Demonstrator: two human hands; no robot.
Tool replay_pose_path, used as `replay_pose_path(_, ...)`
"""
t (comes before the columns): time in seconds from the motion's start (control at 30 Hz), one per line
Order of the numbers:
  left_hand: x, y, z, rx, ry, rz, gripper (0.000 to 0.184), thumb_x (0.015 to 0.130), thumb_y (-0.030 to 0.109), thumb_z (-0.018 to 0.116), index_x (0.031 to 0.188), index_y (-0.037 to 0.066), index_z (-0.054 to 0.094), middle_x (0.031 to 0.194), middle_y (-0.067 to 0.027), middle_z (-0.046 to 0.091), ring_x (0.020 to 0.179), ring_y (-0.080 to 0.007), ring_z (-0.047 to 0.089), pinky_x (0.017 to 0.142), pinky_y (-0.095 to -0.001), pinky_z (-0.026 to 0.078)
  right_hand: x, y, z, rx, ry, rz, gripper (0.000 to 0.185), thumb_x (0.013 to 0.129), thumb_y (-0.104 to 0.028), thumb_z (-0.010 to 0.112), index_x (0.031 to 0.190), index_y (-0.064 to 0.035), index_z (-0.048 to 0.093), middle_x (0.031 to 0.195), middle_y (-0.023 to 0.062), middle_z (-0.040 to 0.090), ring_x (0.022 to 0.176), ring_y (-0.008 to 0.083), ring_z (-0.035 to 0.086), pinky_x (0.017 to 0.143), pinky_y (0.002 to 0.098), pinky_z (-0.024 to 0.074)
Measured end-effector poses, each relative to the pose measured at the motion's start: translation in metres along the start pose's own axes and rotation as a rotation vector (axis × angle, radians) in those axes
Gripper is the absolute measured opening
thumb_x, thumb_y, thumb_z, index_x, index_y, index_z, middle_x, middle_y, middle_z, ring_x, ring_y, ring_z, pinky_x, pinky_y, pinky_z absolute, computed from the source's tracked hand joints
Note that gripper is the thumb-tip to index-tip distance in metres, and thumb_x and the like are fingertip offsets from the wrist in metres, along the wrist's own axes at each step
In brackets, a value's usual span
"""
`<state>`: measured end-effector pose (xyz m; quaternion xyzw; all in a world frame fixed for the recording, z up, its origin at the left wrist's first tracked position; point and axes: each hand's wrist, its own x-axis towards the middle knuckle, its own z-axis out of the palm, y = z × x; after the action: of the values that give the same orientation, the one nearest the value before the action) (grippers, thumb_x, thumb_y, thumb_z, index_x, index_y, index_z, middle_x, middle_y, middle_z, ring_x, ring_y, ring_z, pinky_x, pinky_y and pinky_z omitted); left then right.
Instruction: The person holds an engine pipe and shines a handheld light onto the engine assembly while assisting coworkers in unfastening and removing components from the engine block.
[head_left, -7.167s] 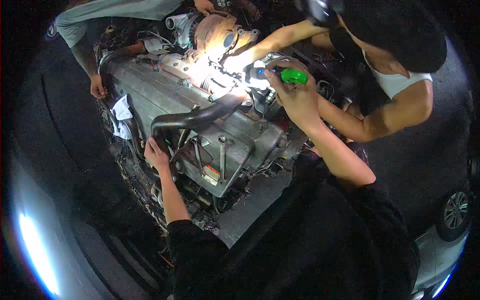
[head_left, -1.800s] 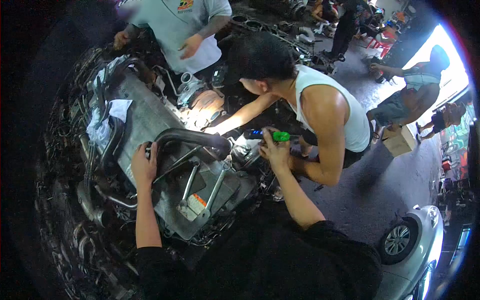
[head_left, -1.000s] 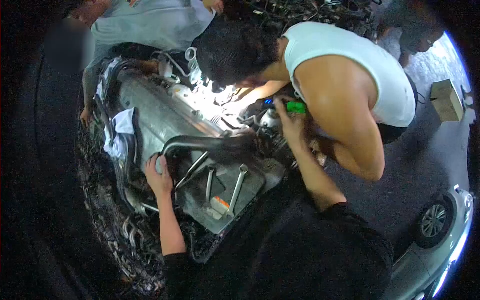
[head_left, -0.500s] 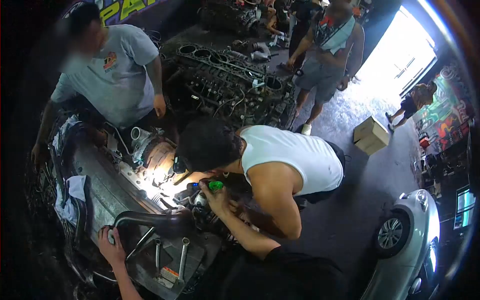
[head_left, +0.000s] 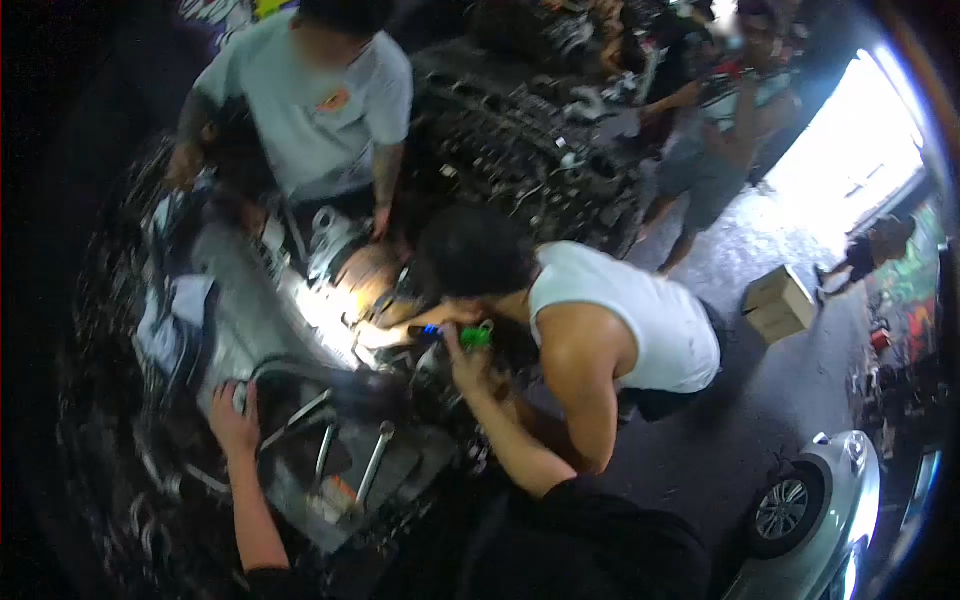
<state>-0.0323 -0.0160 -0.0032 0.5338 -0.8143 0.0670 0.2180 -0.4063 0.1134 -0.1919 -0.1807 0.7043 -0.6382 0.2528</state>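
My right hand [head_left: 468, 365] is closed around a small flashlight [head_left: 475, 337] with a green end and a blue glow near its front. Bright light falls on metal engine parts [head_left: 330, 310] to the left of it. My left hand [head_left: 237, 418] rests at the near edge of the machinery, fingers curled over a small grey part that I cannot make out, close to the end of a dark curved hose [head_left: 300, 372]. Right of that hand lie wrenches [head_left: 375, 465] on a flat dark surface. A co-worker in a white tank top [head_left: 625, 320] leans in, arm reaching into the lit area.
Another co-worker in a white T-shirt [head_left: 320, 120] stands across the machinery. Behind lies a large engine block [head_left: 540, 150]. A cloth [head_left: 190, 300] lies at left. A cardboard box [head_left: 778, 303] and a silver car [head_left: 830, 510] stand at right. Other people are farther back.
My view has shifted, and the picture is blurrier. The co-worker in the T-shirt has lifted one hand from the far left side. My right hand still holds the flashlight; my left stays by the hose.
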Motion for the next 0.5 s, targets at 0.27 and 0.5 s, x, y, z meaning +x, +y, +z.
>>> replay_pose_path(0.27,0.011,0.008,-0.014,0.183,0.031,0.155,0.053,0.096,0.048,0.063,0.126,0.005,0.065,0.132,-0.0192,0.060,0.123,-0.0394,0.055,0.100,-0.0488,0.044,-0.036,-0.061,-0.002,0.008,-0.033,-0.124,0.047,0.097,-0.043,0.068,0.108,0.0024,0.071,0.089,0.0171,0.072,0.082,0.0251,0.069,0.077,0.0406,0.0525)
replay_pose_path(0.5,0.057,0.052,0.007,0.043,-0.058,0.223,0.050,0.098,0.044,0.060,0.127,0.003,0.063,0.131,-0.0218,0.059,0.124,-0.0406,0.053,0.103,-0.0476,0.042,-0.026,-0.038,0.013,0.152,-0.100,-0.108,0.034,0.095,-0.030,0.071,0.111,0.0008,0.071,0.093,0.0151,0.075,0.087,0.0224,0.071,0.080,0.0344,0.0536)
